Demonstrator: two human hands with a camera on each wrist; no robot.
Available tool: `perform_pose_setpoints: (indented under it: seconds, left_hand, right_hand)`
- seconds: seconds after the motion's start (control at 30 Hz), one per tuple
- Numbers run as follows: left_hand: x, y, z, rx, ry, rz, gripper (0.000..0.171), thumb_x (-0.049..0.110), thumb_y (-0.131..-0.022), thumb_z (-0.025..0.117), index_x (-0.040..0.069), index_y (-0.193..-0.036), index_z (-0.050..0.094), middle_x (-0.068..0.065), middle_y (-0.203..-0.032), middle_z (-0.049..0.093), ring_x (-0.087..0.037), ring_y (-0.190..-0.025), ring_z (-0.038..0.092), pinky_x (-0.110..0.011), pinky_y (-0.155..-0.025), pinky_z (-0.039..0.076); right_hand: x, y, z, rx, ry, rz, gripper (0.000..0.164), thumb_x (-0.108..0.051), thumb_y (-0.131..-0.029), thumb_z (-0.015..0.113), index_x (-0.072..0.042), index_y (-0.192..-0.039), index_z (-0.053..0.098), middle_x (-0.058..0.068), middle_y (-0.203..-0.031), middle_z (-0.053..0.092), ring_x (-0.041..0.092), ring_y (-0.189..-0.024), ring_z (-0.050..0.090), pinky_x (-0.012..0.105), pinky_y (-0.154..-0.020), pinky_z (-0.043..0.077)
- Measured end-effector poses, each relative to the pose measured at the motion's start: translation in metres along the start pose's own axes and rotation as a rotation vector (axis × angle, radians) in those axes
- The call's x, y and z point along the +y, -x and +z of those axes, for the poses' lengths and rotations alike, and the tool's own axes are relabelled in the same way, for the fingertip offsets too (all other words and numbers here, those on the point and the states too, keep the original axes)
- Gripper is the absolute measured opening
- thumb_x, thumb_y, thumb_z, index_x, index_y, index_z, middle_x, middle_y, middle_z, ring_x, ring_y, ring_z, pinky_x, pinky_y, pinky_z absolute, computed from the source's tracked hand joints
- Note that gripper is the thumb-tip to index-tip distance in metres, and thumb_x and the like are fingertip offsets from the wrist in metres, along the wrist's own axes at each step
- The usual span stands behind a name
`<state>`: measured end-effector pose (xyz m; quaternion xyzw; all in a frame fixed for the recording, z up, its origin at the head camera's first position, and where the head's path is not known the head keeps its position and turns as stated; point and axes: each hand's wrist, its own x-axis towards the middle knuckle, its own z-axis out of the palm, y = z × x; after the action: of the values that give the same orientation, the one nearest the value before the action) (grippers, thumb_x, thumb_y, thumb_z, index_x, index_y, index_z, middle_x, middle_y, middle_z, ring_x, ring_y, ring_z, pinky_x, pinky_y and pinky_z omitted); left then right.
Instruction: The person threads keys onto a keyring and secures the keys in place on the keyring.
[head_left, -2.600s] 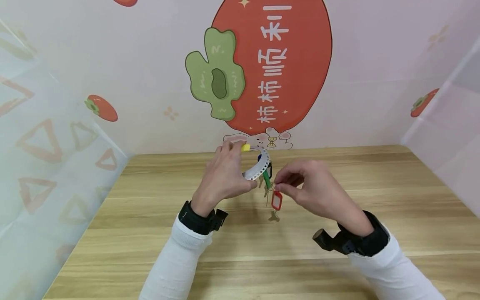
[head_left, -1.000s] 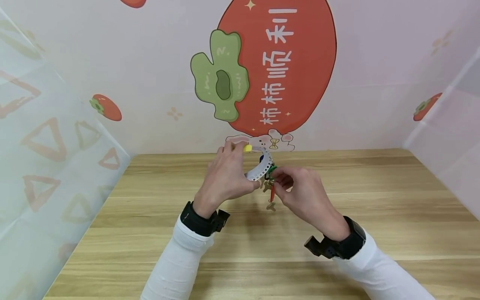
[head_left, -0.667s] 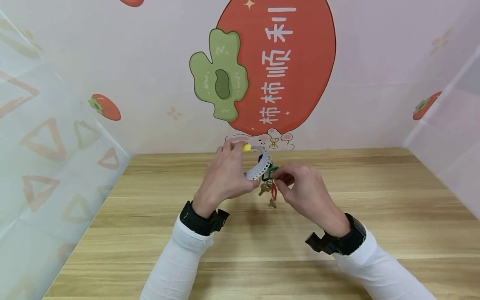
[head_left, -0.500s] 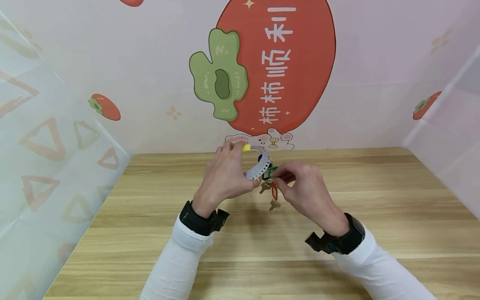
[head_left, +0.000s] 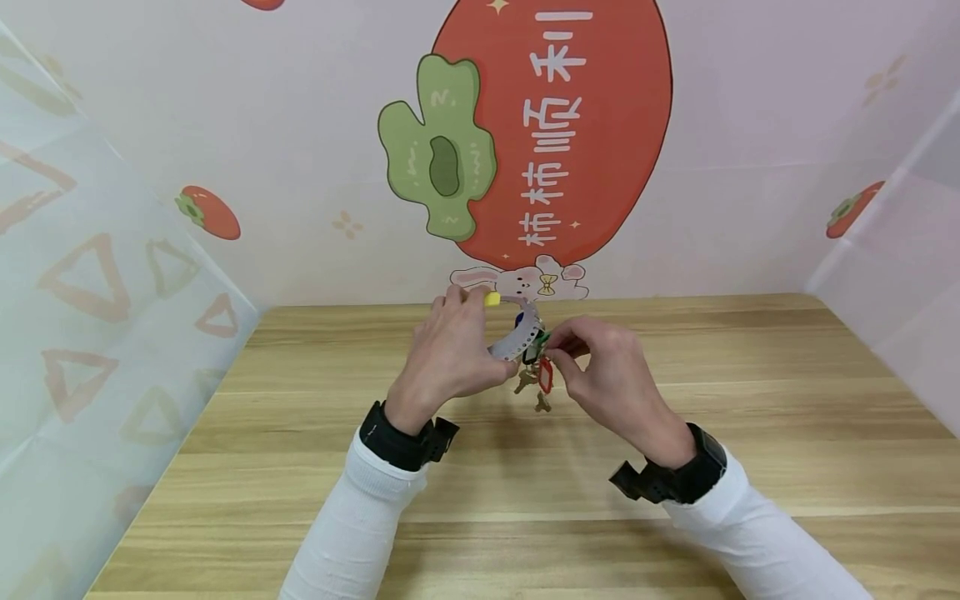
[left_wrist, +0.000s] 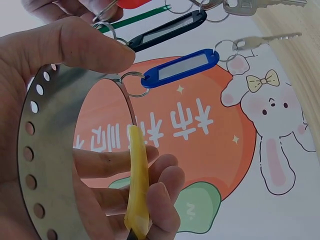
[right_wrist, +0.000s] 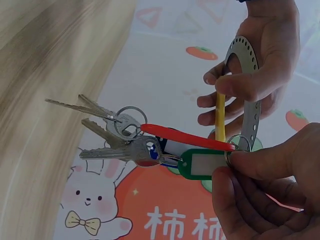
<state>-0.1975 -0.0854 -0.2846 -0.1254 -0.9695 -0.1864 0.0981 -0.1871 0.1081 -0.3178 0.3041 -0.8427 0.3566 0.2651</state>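
My left hand [head_left: 450,350] grips a flat metal ring [left_wrist: 47,145] with holes along its edge and a yellow sleeve [left_wrist: 138,175] on its thin side. Blue [left_wrist: 181,68], black [left_wrist: 170,31] and green [right_wrist: 200,164] key tags hang by small split rings at the metal ring's right side. Just beside it, my right hand [head_left: 618,383] pinches the split ring [right_wrist: 240,141] of a red key tag [right_wrist: 185,137] between thumb and fingers. Several keys [right_wrist: 120,127] dangle from the tags, above the table. The pinching fingertips partly cover the split ring.
A light wooden table [head_left: 375,517] lies beneath both hands. Behind it stands a pale backdrop [head_left: 300,108] printed with a big red persimmon and a rabbit; a printed side panel [head_left: 90,333] rises at the left.
Since the earliest frame my right hand has moved left, nearer the metal ring, bringing the red tag and its key up and left. Lately the red tag has turned slightly; the left hand stays put.
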Motion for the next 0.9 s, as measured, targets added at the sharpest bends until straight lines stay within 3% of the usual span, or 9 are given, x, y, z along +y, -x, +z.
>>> perform_pose_setpoints:
  seconds: [0.47, 0.9]
  left_hand:
    - [-0.0003, 0.0013, -0.0013, -0.054, -0.006, -0.010, 0.089, 0.044, -0.060, 0.072, 0.011, -0.135, 0.040, -0.010, -0.117, 0.043, -0.023, -0.094, 0.042, -0.042, -0.068, 0.041]
    - [-0.0008, 0.0004, -0.0006, -0.082, -0.010, -0.045, 0.083, 0.043, -0.061, 0.069, 0.008, -0.131, 0.043, -0.008, -0.112, 0.043, -0.023, -0.093, 0.043, -0.040, -0.070, 0.042]
  right_hand:
    - [0.0055, -0.0007, 0.0031, -0.015, 0.056, 0.085, 0.007, -0.005, -0.078, 0.065, -0.011, -0.082, 0.062, -0.005, -0.076, 0.060, 0.005, -0.066, 0.055, 0.027, -0.060, 0.046]
    - [-0.0006, 0.0004, -0.0065, -0.098, 0.082, 0.133, 0.012, -0.003, -0.078, 0.065, -0.013, -0.081, 0.060, -0.007, -0.074, 0.058, 0.006, -0.064, 0.053, 0.025, -0.057, 0.044]
